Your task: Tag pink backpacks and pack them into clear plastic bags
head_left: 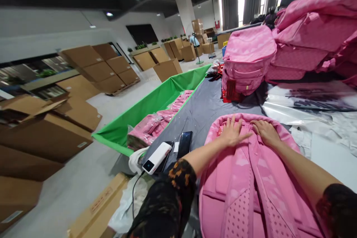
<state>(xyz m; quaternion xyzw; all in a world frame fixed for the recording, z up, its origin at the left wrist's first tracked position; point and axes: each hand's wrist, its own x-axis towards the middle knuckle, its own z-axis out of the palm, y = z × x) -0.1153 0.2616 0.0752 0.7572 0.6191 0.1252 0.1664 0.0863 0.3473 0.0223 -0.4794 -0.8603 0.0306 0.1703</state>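
Observation:
A pink backpack point(220, 178) lies on the table in front of me, its back panel and two shoulder straps facing up. My left hand point(232, 134) rests on its upper part with the fingers spread. Beside it, my right hand point(266, 132) lies near the top of the straps, fingers stretched over the fabric and slightly bent. Both hands touch the backpack without visibly gripping it. Beyond them stands another pink backpack point(248, 61) with a dark red tag point(231, 89) at its front.
Left of the grey-covered table point(206, 98), a green fabric bin point(147, 100) holds bagged pink goods. A white power bank point(157, 157) and a phone point(185, 144) lie by the edge. Pink backpacks point(312, 41) pile up at right, near clear plastic bags point(301, 100). Cardboard boxes point(64, 134) stand on the floor.

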